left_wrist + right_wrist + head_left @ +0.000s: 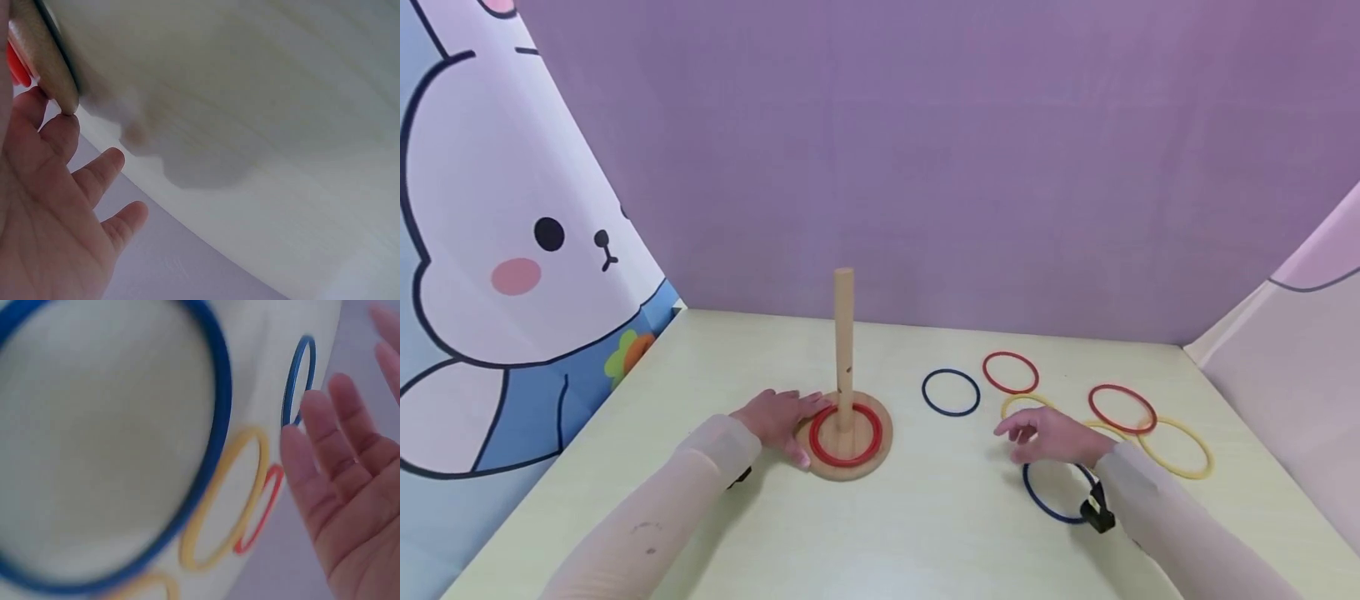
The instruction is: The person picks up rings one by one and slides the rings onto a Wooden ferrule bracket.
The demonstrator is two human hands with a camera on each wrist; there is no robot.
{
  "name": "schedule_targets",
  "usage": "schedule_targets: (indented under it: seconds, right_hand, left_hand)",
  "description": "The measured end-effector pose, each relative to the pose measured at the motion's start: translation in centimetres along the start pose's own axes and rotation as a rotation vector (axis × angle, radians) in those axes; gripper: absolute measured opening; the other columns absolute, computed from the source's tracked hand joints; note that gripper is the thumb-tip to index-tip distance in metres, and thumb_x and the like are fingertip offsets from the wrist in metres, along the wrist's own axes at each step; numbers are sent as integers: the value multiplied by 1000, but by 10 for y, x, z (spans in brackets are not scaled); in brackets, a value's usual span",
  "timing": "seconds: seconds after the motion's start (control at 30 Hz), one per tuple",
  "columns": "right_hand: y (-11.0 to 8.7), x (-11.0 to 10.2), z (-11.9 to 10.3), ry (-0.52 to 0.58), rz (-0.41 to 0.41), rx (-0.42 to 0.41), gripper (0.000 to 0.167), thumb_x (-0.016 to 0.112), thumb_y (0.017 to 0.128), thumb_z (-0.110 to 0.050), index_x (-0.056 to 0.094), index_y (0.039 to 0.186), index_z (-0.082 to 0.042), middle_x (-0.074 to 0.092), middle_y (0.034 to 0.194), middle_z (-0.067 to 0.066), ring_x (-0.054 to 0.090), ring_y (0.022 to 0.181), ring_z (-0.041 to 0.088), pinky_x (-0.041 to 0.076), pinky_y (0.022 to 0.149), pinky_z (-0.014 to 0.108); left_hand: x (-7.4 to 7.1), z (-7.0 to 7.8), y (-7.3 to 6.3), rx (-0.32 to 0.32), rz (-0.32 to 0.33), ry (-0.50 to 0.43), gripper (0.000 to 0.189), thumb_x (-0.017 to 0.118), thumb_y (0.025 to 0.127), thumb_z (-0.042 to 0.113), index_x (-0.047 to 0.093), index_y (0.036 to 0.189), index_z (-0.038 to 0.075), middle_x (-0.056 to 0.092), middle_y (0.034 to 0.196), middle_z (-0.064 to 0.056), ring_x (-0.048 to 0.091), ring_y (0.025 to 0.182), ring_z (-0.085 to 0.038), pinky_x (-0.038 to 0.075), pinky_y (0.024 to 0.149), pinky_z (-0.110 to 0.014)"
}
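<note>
My left hand touches the left edge of a round wooden base, its fingers spread. In the left wrist view, fingertips meet the base's rim. An upright wooden peg rises from the base, and a red ring lies around its foot. To the right, my right hand hovers over the table with loosely bent fingers and nothing in them. Below it lies a blue ring, partly hidden by the hand and wrist. That blue ring looms large beside the palm in the right wrist view.
Another blue ring and a red ring lie behind the right hand. A yellow ring is partly covered by it. Farther right, a red ring overlaps yellow rings. A purple cloth wall closes the back.
</note>
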State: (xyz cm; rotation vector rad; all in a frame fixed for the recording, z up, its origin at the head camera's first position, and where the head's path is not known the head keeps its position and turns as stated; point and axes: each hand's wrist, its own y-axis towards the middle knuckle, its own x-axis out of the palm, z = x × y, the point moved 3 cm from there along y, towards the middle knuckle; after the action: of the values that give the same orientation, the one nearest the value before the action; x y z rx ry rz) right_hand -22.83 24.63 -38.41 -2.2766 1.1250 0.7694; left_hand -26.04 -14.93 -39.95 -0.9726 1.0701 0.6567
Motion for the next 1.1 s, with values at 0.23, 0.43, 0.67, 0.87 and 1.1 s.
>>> schedule_targets:
  seconds: [0.23,0.43,0.67,0.87,1.1]
  right_hand:
    - [-11,-9,9,-197,-45,-63,25,74,75,0,74,100,-5,63,91,-3,55,82,15,48,72,27]
    - [-11,-8,13,-378,-34,-64,24,75,73,1,77,91,-15,59,84,-9,53,76,8,47,69,27]
    - [-8,-4,17,-497,-2,-50,23,77,73,-2,77,85,-22,55,80,-12,50,73,5,45,68,27]
    - [-6,1,21,-525,8,-32,21,77,73,-2,78,84,-21,54,80,-13,50,72,3,48,68,26]
    - [-3,1,29,-461,4,-31,18,77,75,-3,77,83,-19,55,79,-13,51,73,4,49,69,27]
  left_hand:
    - [2,-2,1,1,5,-4,94,83,69,46,38,148,20,42,148,-7,35,135,-37,27,108,-57]
    - [5,-4,3,-6,14,-11,95,83,68,46,39,148,22,42,148,-6,36,134,-37,30,106,-57]
    - [4,-1,1,-4,23,-14,95,85,67,45,40,148,22,44,146,-6,38,132,-37,33,103,-57]
    - [5,0,1,-15,14,-16,95,84,67,45,39,148,23,44,147,-6,37,134,-36,30,106,-56]
    - [5,-1,2,4,22,-1,95,83,68,46,39,148,21,43,147,-6,37,134,-36,28,107,-57]
